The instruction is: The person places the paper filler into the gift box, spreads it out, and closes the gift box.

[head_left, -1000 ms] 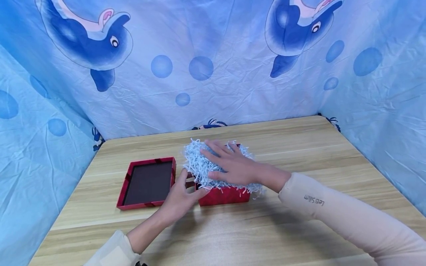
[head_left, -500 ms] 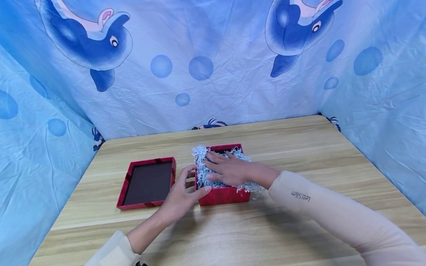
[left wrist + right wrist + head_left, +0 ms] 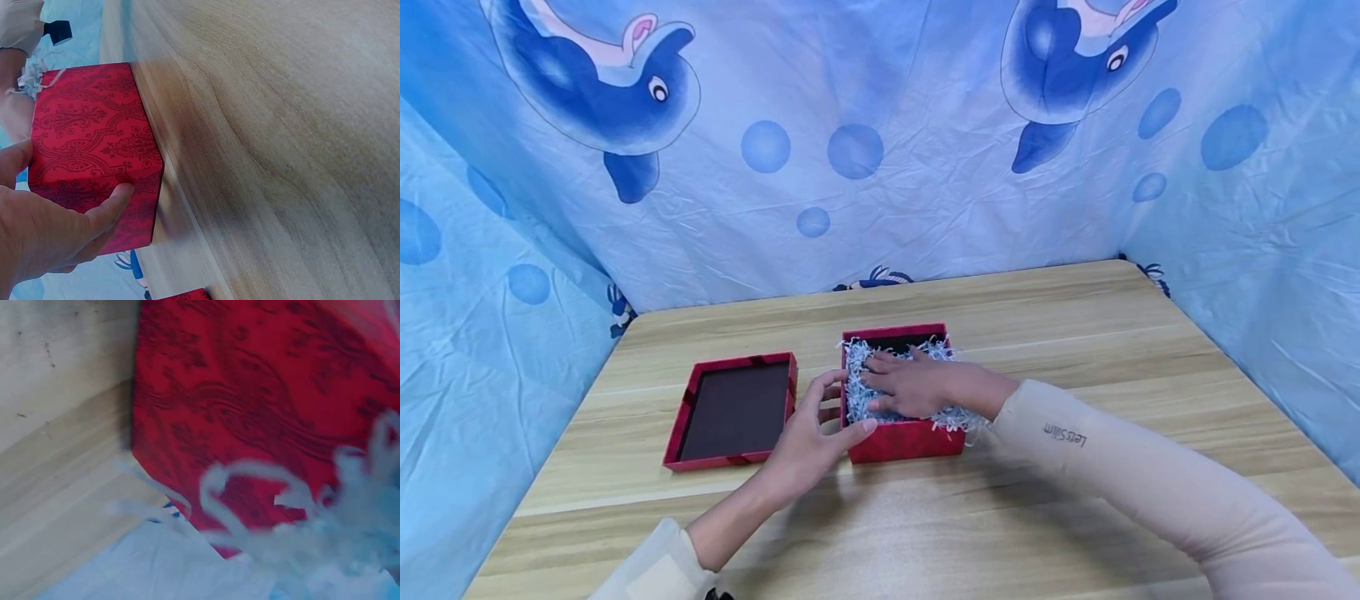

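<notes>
A red patterned gift box (image 3: 906, 440) stands on the table, filled with pale blue shredded paper (image 3: 859, 392). My right hand (image 3: 917, 387) lies palm down on the paper with its fingers spread, pressing it inside the box. Some strands hang over the box's near right rim, and the right wrist view shows shredded paper (image 3: 337, 531) against the red wall. My left hand (image 3: 808, 442) holds the box's near left corner, thumb at the front and fingers along the left side. In the left wrist view its fingertips touch the red box (image 3: 94, 125).
Left of the box lies the lid (image 3: 737, 412), inside up, with a dark inner face and red edges. Both are on a wooden table (image 3: 1075, 333). A blue dolphin-print cloth (image 3: 925, 217) hangs behind and at both sides.
The mound of shredded paper has sunk into the box under my right hand, baring the box's far rim. My right hand is lower and slightly farther left; the left stays at the corner.
</notes>
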Available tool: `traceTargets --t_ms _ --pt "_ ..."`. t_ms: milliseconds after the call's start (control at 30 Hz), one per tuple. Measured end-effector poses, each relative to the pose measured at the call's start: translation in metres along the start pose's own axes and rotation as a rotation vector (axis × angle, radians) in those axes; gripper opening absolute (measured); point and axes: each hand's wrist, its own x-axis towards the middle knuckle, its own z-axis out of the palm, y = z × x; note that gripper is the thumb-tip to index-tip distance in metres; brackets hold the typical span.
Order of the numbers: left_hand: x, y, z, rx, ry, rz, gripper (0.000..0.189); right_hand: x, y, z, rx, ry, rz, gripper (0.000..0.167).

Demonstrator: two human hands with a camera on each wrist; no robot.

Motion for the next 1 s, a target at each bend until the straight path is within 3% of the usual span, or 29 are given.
traceTargets --t_ms 233,533,1000 --pt "0.000 0.000 0.001 0.005 -0.004 0.003 0.078 -0.023 0.000 -0.013 0.030 0.082 -0.016 0.064" --pt "0.000 0.001 0.003 0.034 0.006 0.000 0.077 -0.053 0.016 -0.014 0.123 0.197 -0.055 0.066" --pt "-0.001 0.001 0.003 0.023 0.008 -0.007 0.078 -0.080 0.012 -0.017 0.145 0.236 -0.106 0.067"
